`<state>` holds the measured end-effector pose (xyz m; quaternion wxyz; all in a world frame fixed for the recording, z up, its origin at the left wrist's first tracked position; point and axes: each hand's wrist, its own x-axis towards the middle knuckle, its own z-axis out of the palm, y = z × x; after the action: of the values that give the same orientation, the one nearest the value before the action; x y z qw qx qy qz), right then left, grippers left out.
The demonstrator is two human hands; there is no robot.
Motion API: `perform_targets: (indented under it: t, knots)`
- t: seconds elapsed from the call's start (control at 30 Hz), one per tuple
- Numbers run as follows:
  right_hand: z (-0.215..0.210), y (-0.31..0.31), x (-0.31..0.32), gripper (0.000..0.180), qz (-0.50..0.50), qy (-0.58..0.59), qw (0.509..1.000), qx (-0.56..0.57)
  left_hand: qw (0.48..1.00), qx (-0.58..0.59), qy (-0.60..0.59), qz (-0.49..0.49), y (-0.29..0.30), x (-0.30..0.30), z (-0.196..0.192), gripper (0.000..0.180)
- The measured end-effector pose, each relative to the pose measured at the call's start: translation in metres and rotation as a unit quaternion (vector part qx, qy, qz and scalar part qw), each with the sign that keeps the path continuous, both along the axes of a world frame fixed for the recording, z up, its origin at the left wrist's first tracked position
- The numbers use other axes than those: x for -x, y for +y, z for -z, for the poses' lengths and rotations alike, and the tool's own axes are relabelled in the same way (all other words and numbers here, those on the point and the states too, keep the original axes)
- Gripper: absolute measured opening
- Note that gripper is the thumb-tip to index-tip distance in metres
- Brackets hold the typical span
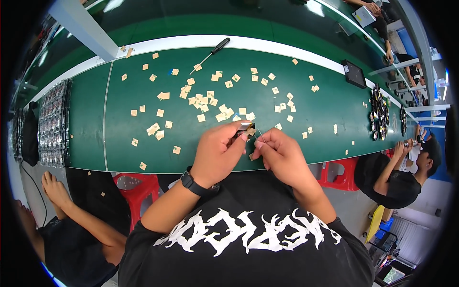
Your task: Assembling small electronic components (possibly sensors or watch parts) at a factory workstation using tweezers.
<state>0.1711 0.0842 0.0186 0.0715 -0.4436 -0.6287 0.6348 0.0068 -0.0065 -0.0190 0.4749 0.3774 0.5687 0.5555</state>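
"What are we holding?"
"Our left grip (pixel 221 147) is closed on a small part (pixel 245 126) over the bench (pixel 95 138); our right grip (pixel 282 152) pinches a thin tool (pixel 259 135) just beside it."
"Which step are we on?"
"We'd guess we're working a tan square (pixel 251 132) on or off the part; we can't tell which."
"And the next move calls for?"
"A steady left hold and a light touch with the tool, we'd judge."
"Farther off?"
"Loose squares (pixel 201 118), then a screwdriver (pixel 221 45) by the far edge."
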Motion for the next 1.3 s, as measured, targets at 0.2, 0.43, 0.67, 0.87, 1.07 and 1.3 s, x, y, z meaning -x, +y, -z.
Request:
perform_targets:
  t: [0.2, 0.43, 0.67, 0.87, 1.07, 1.3]
  knots:
    - [0.011, 0.003, 0.002, 0.009, 0.015, 0.018, 1.000, 0.020, 0.991, -0.055, 0.117, -0.015, 0.000, -0.001, 0.008, 0.030]
    - [0.013, 0.000, 0.000, 0.010, -0.010, 0.022, 0.999, -0.045, 0.998, 0.035, -0.056, 0.019, -0.001, 0.007, 0.006, 0.026]
    - [0.020, 0.005, -0.004, 0.009, -0.035, 0.051, 0.997, -0.047, 0.993, 0.040, -0.113, 0.016, -0.001, 0.009, 0.005, 0.022]
    - [0.027, 0.004, -0.011, 0.009, -0.021, 0.106, 0.994, -0.025, 0.989, 0.041, -0.141, 0.020, 0.001, 0.010, 0.006, 0.023]
    - [0.026, 0.007, -0.016, 0.011, 0.019, 0.153, 0.988, 0.032, 0.984, 0.040, -0.171, 0.022, 0.003, 0.011, 0.005, 0.023]
    - [0.011, 0.002, -0.018, 0.022, 0.048, 0.114, 0.991, 0.044, 0.991, 0.048, -0.123, 0.002, 0.003, 0.007, 0.005, 0.023]
